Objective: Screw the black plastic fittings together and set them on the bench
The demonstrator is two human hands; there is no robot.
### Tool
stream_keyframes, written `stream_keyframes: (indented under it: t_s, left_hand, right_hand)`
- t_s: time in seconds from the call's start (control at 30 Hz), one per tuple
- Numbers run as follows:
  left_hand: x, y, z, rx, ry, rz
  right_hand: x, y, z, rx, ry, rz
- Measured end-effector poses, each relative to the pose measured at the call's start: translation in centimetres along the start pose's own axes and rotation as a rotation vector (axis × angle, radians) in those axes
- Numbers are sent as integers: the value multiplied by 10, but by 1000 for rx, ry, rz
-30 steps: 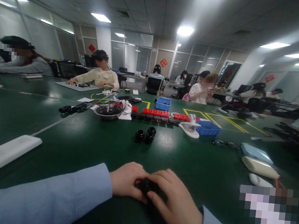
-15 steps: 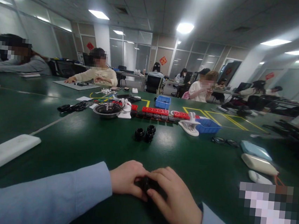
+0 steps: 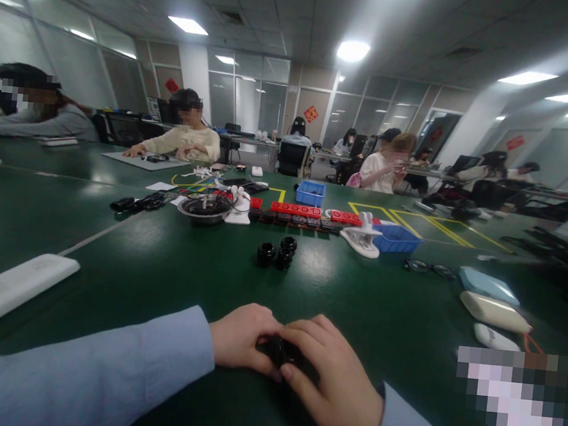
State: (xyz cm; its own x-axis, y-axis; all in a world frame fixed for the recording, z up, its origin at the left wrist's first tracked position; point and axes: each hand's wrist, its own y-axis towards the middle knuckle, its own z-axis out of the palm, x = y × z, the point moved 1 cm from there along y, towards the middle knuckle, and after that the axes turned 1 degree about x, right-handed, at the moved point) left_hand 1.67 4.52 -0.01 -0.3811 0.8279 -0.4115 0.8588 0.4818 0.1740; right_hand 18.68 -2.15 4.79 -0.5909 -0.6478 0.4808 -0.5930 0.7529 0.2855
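Note:
My left hand [image 3: 246,336] and my right hand [image 3: 333,382] meet just above the green table, closed round a glossy black round piece [image 3: 286,352]. The right thumb and fingers pinch it from the near right side. On its left, the left thumb and curled fingers hold it, and both hands hide much of its shape. Farther out on the table, three glossy black rimmed round pieces [image 3: 267,253] sit close together. They resemble the held one in colour and shine; what they belong to I cannot tell.
Behind them run red and black blocks [image 3: 295,211] in a row, between a white clip stand [image 3: 238,207] and a white clip [image 3: 362,237]. A metal bowl [image 3: 198,213], blue bins [image 3: 396,238], glasses [image 3: 429,268] and cases [image 3: 494,312] lie around. Several people sit beyond.
The black piece has turned slightly between my fingers, and my right thumb sits a little lower on it. Both hands stay in nearly the same place.

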Motion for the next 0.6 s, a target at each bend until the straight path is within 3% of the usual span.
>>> stream_keyframes:
  t_s: [0.6]
  left_hand:
    - [0,2,-1,11,18,9]
  right_hand:
    - [11,0,-5,116,-31,-14]
